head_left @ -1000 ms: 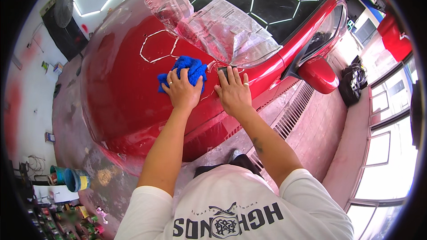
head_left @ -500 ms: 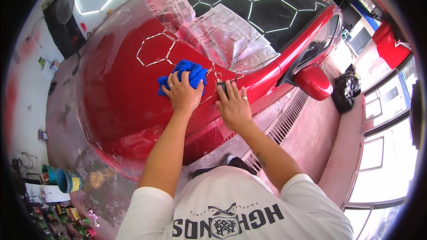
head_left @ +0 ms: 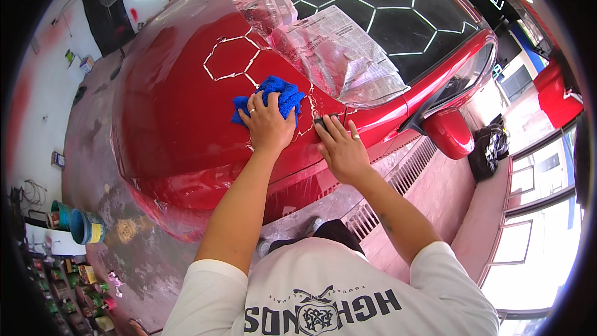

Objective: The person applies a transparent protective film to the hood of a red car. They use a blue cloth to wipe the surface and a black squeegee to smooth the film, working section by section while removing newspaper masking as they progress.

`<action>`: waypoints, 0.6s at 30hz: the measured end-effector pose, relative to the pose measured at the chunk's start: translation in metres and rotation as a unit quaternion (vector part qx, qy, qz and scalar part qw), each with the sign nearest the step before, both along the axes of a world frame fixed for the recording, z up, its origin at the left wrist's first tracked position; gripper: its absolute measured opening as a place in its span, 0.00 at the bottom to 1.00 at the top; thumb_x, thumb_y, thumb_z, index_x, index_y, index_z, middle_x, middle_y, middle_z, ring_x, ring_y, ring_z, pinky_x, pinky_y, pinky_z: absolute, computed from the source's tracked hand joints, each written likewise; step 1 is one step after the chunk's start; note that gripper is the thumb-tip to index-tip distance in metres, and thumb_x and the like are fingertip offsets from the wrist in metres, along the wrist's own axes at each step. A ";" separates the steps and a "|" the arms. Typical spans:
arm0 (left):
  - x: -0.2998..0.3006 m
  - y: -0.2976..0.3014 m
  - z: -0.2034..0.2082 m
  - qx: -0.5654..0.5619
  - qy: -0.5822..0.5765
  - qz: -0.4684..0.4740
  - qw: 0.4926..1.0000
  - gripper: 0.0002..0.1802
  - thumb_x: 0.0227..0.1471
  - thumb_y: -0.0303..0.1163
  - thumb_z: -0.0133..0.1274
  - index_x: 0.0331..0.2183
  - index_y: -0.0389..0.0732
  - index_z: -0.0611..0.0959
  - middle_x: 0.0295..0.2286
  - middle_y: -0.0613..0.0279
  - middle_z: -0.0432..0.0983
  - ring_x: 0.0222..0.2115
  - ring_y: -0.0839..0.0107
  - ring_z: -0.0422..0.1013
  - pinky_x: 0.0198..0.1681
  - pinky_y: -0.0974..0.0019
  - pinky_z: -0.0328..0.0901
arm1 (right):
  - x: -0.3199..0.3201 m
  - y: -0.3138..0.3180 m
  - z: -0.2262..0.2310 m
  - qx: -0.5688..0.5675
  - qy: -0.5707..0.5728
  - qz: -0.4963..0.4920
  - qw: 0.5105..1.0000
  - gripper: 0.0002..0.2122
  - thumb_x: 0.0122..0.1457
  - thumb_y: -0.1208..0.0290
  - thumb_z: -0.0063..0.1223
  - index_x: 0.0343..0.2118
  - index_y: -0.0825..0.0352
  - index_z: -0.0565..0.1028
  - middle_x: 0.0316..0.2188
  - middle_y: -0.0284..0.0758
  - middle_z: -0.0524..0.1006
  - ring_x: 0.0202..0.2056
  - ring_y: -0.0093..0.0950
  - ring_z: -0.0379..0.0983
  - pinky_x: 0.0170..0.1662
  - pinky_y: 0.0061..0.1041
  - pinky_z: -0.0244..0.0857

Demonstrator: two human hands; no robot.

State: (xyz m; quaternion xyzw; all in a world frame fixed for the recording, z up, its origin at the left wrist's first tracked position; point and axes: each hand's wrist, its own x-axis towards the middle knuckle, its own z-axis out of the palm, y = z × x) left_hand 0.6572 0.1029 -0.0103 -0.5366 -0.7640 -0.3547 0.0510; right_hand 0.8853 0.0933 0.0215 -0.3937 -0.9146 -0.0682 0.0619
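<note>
On a glossy red car hood, the left hand lies spread over bunched blue cloth; the right hand partly covers a black block, grip unclear.

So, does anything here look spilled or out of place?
A tan patch marks the floor beside the blue bucket, perhaps a spill. Crumpled newspaper lies raggedly over the lower edge of the windshield, untidy against the glossy red car.

two hands, one blue cloth, one dark block, one red car, one side mirror
</note>
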 end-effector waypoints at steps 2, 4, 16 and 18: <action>0.006 0.004 0.003 -0.011 -0.019 -0.006 1.000 0.36 0.60 0.50 0.68 0.65 0.52 0.76 0.68 0.46 0.66 0.72 0.42 0.58 0.70 0.19 0.51 | -0.014 0.042 0.013 0.003 -0.009 0.030 0.999 0.28 0.80 0.52 0.41 0.76 0.60 0.66 0.79 0.43 0.61 0.80 0.41 0.53 0.80 0.55 0.43; 0.009 0.005 0.009 -0.013 -0.035 0.001 0.999 0.39 0.60 0.49 0.67 0.68 0.58 0.73 0.70 0.45 0.63 0.73 0.41 0.56 0.71 0.18 0.49 | -0.024 0.071 0.016 -0.009 0.003 0.072 0.997 0.28 0.79 0.52 0.42 0.75 0.61 0.67 0.78 0.44 0.62 0.79 0.42 0.54 0.80 0.53 0.45; -0.068 0.017 0.002 -0.063 -0.052 0.068 0.994 0.30 0.57 0.58 0.68 0.57 0.57 0.84 0.70 0.48 0.64 0.74 0.40 0.55 0.73 0.18 0.46 | -0.021 0.099 0.034 -0.045 -0.045 0.195 0.979 0.30 0.78 0.50 0.45 0.76 0.61 0.65 0.78 0.47 0.61 0.79 0.44 0.53 0.80 0.53 0.43; -0.104 0.040 0.002 -0.038 -0.052 0.150 0.987 0.31 0.58 0.59 0.67 0.58 0.57 0.84 0.69 0.48 0.65 0.73 0.41 0.56 0.73 0.19 0.47 | -0.070 0.135 0.032 -0.036 -0.021 0.202 0.979 0.30 0.78 0.50 0.43 0.76 0.62 0.65 0.78 0.47 0.61 0.80 0.44 0.53 0.81 0.53 0.43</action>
